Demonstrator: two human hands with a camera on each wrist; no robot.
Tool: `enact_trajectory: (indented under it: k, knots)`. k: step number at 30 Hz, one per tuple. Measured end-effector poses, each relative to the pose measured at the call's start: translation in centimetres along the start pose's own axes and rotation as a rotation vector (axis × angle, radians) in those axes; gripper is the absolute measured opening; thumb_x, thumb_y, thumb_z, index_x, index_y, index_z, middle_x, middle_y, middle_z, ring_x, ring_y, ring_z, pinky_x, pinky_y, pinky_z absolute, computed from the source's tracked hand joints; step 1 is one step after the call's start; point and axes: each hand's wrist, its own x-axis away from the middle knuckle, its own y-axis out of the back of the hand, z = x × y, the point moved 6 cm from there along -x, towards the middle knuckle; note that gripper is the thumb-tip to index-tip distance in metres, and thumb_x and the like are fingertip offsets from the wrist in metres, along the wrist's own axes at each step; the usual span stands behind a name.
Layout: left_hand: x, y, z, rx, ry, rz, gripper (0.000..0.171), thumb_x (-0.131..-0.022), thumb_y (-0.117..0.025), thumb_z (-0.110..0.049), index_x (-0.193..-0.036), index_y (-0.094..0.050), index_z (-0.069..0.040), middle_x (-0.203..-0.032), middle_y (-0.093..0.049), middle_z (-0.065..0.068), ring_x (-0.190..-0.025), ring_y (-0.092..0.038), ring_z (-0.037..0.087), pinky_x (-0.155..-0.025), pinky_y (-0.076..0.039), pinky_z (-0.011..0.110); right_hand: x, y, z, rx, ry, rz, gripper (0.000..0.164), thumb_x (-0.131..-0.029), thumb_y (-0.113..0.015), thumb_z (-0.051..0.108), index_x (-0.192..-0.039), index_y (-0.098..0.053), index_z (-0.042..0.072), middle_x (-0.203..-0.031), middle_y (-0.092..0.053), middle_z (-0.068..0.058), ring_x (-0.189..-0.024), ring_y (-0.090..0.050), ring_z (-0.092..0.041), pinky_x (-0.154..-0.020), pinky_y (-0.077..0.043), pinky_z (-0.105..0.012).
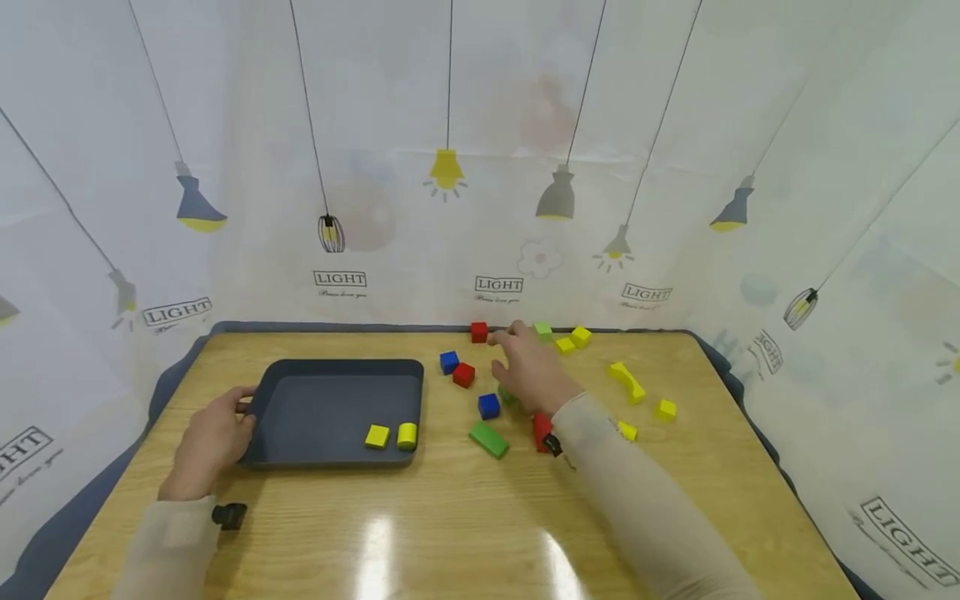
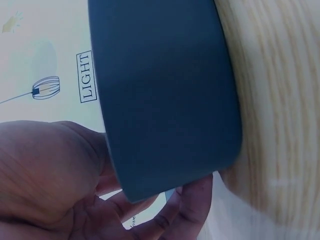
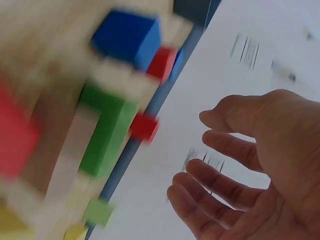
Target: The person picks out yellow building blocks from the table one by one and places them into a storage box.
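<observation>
At the left side of a dark grey tray [image 1: 330, 404], my left hand [image 1: 213, 437] grips the wall, its fingers [image 2: 192, 200] bent around the corner. Inside the tray lie a yellow square block [image 1: 377, 437] and a yellow cylinder [image 1: 407, 436]. My right hand [image 1: 531, 367] reaches over the loose blocks with nothing between its slightly bent fingers [image 3: 225, 185]. Closest to its fingertips in the head view is a red cube [image 1: 479, 332] at the table's back edge. A green block [image 3: 107, 132] is partly hidden below this hand.
Two blue cubes, among them the nearer one [image 1: 489, 407], and another red cube [image 1: 463, 375] lie right of the tray. A flat green block [image 1: 489, 439] and a red block [image 1: 542, 433] sit nearer. Several yellow pieces, including an arched one [image 1: 627, 382], lie further right. A papered wall stands behind.
</observation>
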Motion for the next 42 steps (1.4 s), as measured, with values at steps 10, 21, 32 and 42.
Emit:
enact_trajectory:
  k: [10, 21, 32, 42]
  knots:
    - [-0.3, -0.4, -0.6, -0.014, -0.009, 0.003, 0.048, -0.100, -0.054, -0.008, -0.146, -0.045, 0.001, -0.128, -0.059, 0.030, -0.108, -0.057, 0.050, -0.080, -0.048, 0.059, 0.7, 0.6, -8.6, 0.008, -0.190, 0.002, 0.038, -0.092, -0.070, 0.021, -0.126, -0.064, 0.005, -0.111, -0.054, -0.013, -0.096, -0.053, -0.028, -0.085, -0.050, -0.046]
    - [-0.2, -0.1, -0.7, -0.009, -0.011, -0.004, 0.048, -0.099, -0.054, -0.007, -0.145, -0.046, 0.001, -0.127, -0.059, 0.030, -0.104, -0.059, 0.048, -0.074, -0.049, 0.053, 1.7, -1.2, -12.7, 0.010, -0.312, 0.131, 0.040, -0.095, -0.063, 0.022, -0.129, -0.063, 0.000, -0.115, -0.053, -0.018, -0.101, -0.053, -0.034, -0.087, -0.049, -0.053]
    - [0.0, -0.1, -0.6, -0.004, 0.003, 0.005, 0.048, -0.100, -0.054, -0.008, -0.146, -0.044, 0.001, -0.128, -0.058, 0.030, -0.099, -0.062, 0.043, -0.066, -0.048, 0.044, 1.4, -1.8, -13.0, 0.034, -0.322, 0.154, 0.037, -0.098, -0.063, 0.020, -0.129, -0.061, 0.001, -0.112, -0.049, -0.016, -0.100, -0.051, -0.034, -0.085, -0.049, -0.053]
    - [0.1, 0.0, -0.2, 0.000, 0.025, 0.007, 0.049, -0.100, -0.054, -0.008, -0.147, -0.043, 0.000, -0.129, -0.057, 0.030, -0.101, -0.061, 0.044, -0.068, -0.048, 0.045, 1.2, -1.9, -12.9, -0.043, -0.370, 0.182, 0.037, -0.098, -0.065, 0.014, -0.131, -0.059, -0.001, -0.118, -0.046, -0.017, -0.099, -0.055, -0.030, -0.092, -0.050, -0.048]
